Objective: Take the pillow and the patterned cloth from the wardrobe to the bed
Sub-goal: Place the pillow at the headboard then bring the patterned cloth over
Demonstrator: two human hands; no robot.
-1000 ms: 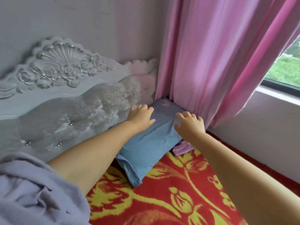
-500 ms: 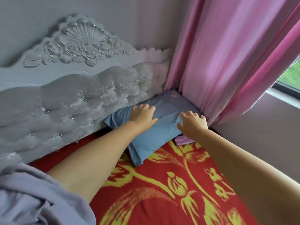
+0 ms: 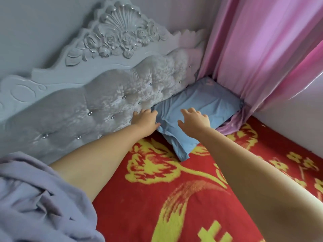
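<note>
A light blue pillow (image 3: 201, 105) lies flat at the head of the bed, pushed into the corner between the headboard and the pink curtain. My left hand (image 3: 144, 118) rests at the pillow's left edge, fingers apart against the headboard padding and thumb touching a crease in the pillowcase. With its fingers spread, my right hand (image 3: 194, 119) lies palm down on the pillow's near part, holding nothing. A red cloth with a yellow flower pattern (image 3: 174, 198) is spread over the bed under both arms.
The carved grey headboard (image 3: 104, 95) stands along the left. The pink curtain (image 3: 262, 49) hangs at the right, its hem bunched beside the pillow. A grey wall (image 3: 288, 126) borders the bed's right side. A lilac garment (image 3: 35, 198) fills the lower left.
Both hands have slid left along the pillow: the left from its middle to its left edge, the right onto its near part. The view has swung left, showing more headboard.
</note>
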